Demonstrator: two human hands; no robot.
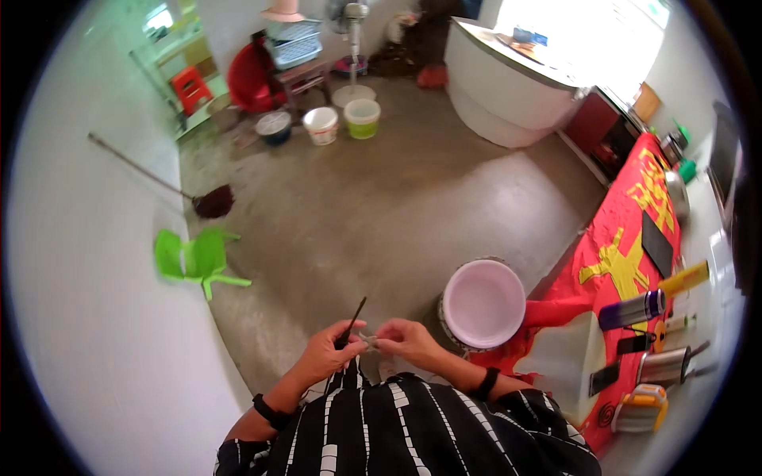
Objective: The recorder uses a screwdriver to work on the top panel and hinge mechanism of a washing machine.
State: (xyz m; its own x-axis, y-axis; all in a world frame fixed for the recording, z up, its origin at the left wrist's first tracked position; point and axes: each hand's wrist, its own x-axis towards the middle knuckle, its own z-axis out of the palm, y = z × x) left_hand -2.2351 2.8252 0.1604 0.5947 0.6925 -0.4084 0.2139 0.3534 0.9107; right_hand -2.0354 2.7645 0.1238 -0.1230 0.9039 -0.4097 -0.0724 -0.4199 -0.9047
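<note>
Hands (369,345) beside empty pink-white basin (483,304)

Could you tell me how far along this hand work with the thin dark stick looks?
Nothing finished shows. In hand: the left hand grips a thin dark stick, while the right hand pinches a small pale piece against it. What it is, and what remains, cannot be told. The white basin sits untouched.

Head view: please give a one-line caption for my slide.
Left hand holds a thin dark stick, right hand pinches a small pale piece, beside a white bucket.
</note>
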